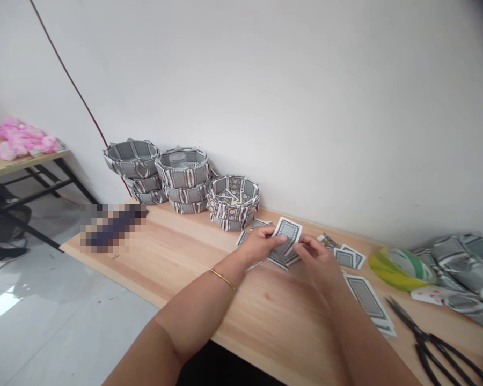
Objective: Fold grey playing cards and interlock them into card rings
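Observation:
Both my hands meet over the wooden table on grey-backed playing cards. My left hand pinches their left side, its thumb across the patterned back. On the right side, my right hand grips the edge between thumb and fingers. A lower card hangs tilted below the top one; how many cards are held I cannot tell. Loose cards lie just beyond my right hand, and a small pile of cards sits beside my right forearm. A few more cards lie behind my left hand.
Bowls woven from folded cards stand along the wall: a left stack, a middle stack and a shorter one. At right are a yellow-green tape roll, black-handled scissors and more folded-card pieces. Pink fluffy items lie on another table.

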A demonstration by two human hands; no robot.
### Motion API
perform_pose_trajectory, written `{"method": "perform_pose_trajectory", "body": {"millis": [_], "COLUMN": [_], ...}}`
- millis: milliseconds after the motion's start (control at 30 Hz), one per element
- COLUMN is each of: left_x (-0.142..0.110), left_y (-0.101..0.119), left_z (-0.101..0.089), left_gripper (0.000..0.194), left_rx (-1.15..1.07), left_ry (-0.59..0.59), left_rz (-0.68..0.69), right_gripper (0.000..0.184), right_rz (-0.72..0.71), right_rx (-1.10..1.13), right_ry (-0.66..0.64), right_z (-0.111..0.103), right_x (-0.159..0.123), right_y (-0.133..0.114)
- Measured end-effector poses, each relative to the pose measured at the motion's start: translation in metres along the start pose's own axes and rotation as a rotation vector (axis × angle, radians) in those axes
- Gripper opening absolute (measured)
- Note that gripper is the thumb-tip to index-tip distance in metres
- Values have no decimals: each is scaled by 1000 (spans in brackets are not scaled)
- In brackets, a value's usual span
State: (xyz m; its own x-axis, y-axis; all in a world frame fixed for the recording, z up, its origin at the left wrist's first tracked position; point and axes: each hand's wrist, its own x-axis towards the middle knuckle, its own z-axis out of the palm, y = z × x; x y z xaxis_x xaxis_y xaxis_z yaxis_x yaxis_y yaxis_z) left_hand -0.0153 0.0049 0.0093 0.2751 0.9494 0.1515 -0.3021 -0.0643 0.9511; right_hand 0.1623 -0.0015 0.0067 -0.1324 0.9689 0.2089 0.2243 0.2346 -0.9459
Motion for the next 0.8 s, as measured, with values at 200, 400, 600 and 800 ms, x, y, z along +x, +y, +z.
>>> {"method": "perform_pose_trajectory", "body": {"millis": [200,400,600,800], "left_x": [-1,0,3,3], "left_y": [-3,2,0,-1], "left_z": [4,1,0,0], "left_gripper": [39,35,35,38], "left_rx": [-7,1,-64,-88], "left_ry": [29,108,123,87], "left_rz": [-74,-51,-85,-99], "right_gripper": [25,25,29,33], "right_rz": [11,37,32,48], "right_rx": [33,63,-37,-101], "right_ry": [-87,-61,-44,-16], "right_z": [4,1,0,-2], "right_x": [-3,-3,-4,-3], "right_y": [-7,-12,-23,-22]}}
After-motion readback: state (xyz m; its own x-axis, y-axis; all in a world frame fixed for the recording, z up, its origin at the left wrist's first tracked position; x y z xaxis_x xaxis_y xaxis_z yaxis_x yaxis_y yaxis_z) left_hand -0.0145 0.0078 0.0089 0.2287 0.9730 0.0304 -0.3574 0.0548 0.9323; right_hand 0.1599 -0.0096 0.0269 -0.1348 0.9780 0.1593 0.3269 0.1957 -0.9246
